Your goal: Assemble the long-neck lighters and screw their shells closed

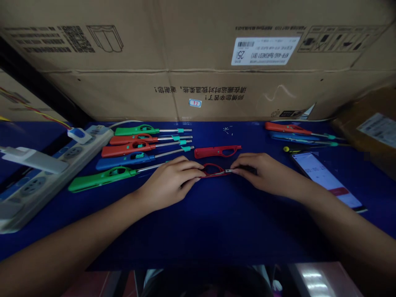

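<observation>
Head view: L hand [175,181] has its grip clamped on a red plastic looped-handle lighter shell [214,175], on blue counter [235,231]; R hand [262,171] grip pinches a small silvery metal piece [228,170] at shell's R end, btwn grips. Best: L steady, R level, w/ light pressure.

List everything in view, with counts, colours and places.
Left lighters: five, green, orange-red and blue, table left
Right lighters: at least two, orange-red and blue, back right
Loose shell: one, red, table centre
Held shell: one, red, nearer camera
Metal piece: one, silver, held shell's right end
Bits: several, whitish, back centre
Power strip: one, white, left
Plugs: several, mostly white, on strip
Phone: one, pale screen, right
Yellow piece: one, yellow, beside phone
Cardboard: count unclear, brown, behind and right
Bar: one, black, back left
Table: one, blue, beneath
Left hand: one, bare, on held shell
Right hand: one, bare, on metal piece
</observation>
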### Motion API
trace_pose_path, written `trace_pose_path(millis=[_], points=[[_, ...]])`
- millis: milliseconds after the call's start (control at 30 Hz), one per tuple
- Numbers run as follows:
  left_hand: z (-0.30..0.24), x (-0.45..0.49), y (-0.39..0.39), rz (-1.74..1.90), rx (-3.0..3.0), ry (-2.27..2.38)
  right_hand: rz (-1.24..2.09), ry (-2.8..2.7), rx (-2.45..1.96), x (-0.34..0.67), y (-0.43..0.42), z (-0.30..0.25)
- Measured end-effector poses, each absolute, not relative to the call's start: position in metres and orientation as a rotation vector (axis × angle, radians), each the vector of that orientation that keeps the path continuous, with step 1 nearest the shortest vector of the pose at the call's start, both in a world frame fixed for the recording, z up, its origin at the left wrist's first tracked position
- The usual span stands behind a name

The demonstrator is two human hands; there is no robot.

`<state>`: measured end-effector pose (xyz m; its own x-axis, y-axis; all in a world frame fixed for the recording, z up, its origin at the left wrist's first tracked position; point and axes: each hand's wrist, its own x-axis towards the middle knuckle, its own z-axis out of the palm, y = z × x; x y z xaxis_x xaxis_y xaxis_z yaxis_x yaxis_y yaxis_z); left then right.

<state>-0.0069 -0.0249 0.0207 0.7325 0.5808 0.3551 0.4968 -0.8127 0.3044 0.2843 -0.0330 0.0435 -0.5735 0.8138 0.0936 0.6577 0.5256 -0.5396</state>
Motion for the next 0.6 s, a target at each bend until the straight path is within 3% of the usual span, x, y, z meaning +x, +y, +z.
trace_pose_path(millis=[600], points=[[0.019, -0.007, -0.021, 0.704, 2.696, 0.837, 0.478, -2.470, -1.214, 0.283, -0.030, 0.031]])
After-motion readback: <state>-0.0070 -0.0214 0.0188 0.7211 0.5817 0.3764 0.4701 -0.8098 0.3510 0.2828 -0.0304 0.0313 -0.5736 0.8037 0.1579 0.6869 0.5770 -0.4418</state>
